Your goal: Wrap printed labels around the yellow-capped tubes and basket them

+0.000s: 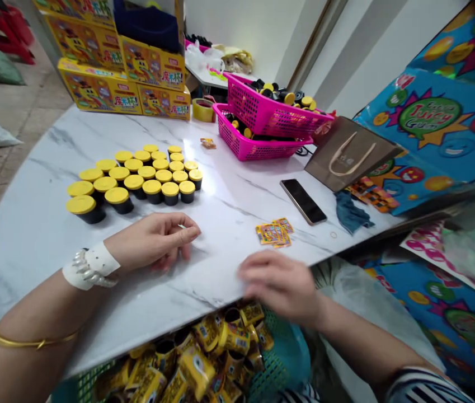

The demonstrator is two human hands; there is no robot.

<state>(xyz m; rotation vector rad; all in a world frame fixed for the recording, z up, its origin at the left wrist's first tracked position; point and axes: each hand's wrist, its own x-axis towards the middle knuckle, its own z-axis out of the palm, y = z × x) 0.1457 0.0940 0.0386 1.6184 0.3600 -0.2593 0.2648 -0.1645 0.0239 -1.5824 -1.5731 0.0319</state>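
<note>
My left hand (157, 238) is just above the white marbled table, thumb and forefinger pressed together. What lies between them, if anything, is too small to make out. Behind it stand rows of black cups with yellow lids (134, 182), upright and close together. Blurred by motion, my right hand (281, 285) hovers at the table's front edge, its grip unclear. Beyond the right hand lie several small orange printed packets (273, 233) in a loose pile. Below the edge, a green basket (298, 350) holds many yellow-labelled cups (197, 369).
Two stacked pink baskets (258, 109) hold black and yellow pieces. A phone (303, 201), a brown paper bag (346, 154) and blue cartons (438, 117) stand or lie to the right. Yellow boxes (98, 92) and a tape roll (203, 110) are at the back.
</note>
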